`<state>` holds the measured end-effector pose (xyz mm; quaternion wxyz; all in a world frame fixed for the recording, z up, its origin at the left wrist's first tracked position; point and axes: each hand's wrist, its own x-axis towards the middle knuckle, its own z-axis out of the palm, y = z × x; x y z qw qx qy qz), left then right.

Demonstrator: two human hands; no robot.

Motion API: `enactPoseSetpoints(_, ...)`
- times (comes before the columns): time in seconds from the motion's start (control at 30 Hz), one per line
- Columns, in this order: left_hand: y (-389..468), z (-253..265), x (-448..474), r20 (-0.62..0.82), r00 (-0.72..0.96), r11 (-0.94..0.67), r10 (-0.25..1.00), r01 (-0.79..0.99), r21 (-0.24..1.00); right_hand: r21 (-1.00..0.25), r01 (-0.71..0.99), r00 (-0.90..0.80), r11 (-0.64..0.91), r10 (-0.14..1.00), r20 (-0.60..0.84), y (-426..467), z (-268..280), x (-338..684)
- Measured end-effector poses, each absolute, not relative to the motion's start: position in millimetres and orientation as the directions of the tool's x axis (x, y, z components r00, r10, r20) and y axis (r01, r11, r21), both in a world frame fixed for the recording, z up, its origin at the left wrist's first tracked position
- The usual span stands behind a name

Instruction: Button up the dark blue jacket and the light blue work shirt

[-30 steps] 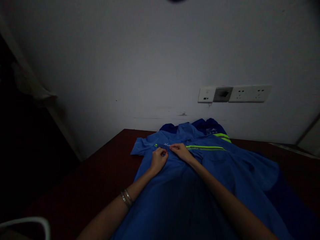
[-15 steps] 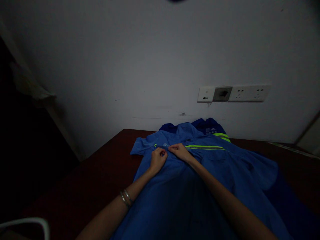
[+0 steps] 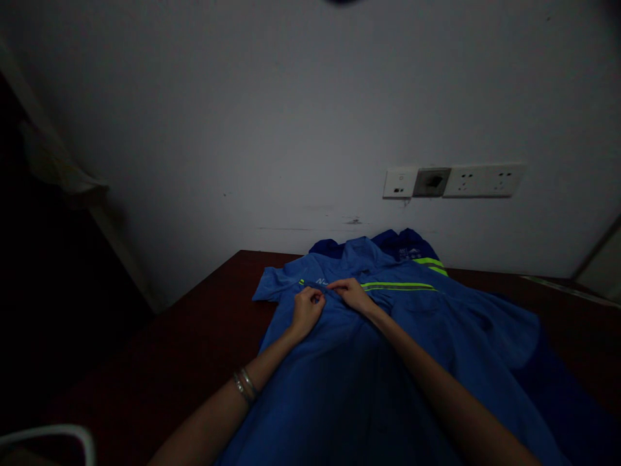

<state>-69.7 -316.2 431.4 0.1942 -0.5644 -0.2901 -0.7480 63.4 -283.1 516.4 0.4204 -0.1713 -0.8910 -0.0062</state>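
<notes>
A light blue short-sleeved work shirt (image 3: pixel 417 336) with a yellow-green and grey stripe lies spread out, its collar toward the wall. My left hand (image 3: pixel 307 309) pinches the cloth on the left side of the chest, just below some white lettering. Close beside it, my right hand (image 3: pixel 352 294) has its thumb and forefinger closed on the same patch of cloth. Whatever small part of the shirt sits between the fingertips is too dark to make out. Under the shirt lies a dark blue garment (image 3: pixel 414 244) with yellow-green stripes, showing behind the collar and at the right.
The garments rest on a dark red-brown table (image 3: pixel 204 323) against a pale wall (image 3: pixel 272 129). Wall sockets (image 3: pixel 482 181) sit above the table. A white curved object (image 3: pixel 63 430) shows at the lower left. A pale cloth-like thing (image 3: pixel 63 162) is at the far left.
Both hands stay at the same spot on the shirt's chest. The fingers of my right hand have shifted very slightly; the garments lie as before.
</notes>
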Motion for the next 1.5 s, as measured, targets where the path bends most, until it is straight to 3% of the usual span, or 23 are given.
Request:
enactPoseSetpoints(0.1,-317.0,430.8,-69.6,0.961,-0.276,-0.763,0.034,0.614,0.204,-0.205,0.287,-0.590,0.936,0.341,0.732,-285.1,514.1,63.9)
enactPoseSetpoints(0.23,-317.4,430.2,-69.9,0.966,-0.258,-0.760,0.018,0.624,0.181,-0.188,0.242,-0.616,0.952,0.301,0.728,-287.1,512.7,64.5)
enactPoseSetpoints(0.6,-317.4,428.9,-70.4,0.969,-0.241,-0.761,-0.049,0.638,0.120,0.087,0.175,-0.657,0.981,0.050,0.752,-287.9,510.5,64.1)
enactPoseSetpoints(0.87,-318.1,429.1,-71.8,0.972,-0.230,-0.774,-0.043,0.623,0.113,0.215,0.142,-0.681,0.966,-0.062,0.730,-294.1,509.5,64.6)
enactPoseSetpoints(1.13,-318.9,429.7,-72.6,0.974,-0.227,-0.799,-0.026,0.590,0.116,0.174,0.147,-0.641,0.974,-0.040,0.766,-297.8,507.2,63.6)
enactPoseSetpoints(1.33,-325.4,438.7,-88.5,0.997,-0.077,-0.692,0.029,0.718,0.075,0.156,0.178,-0.612,0.972,-0.015,0.790,-293.2,504.7,62.7)
enactPoseSetpoints(1.5,-350.7,451.8,-98.0,0.986,-0.097,-0.583,-0.138,0.813,-0.001,0.112,0.190,-0.606,0.975,0.026,0.795,-294.4,504.0,60.8)
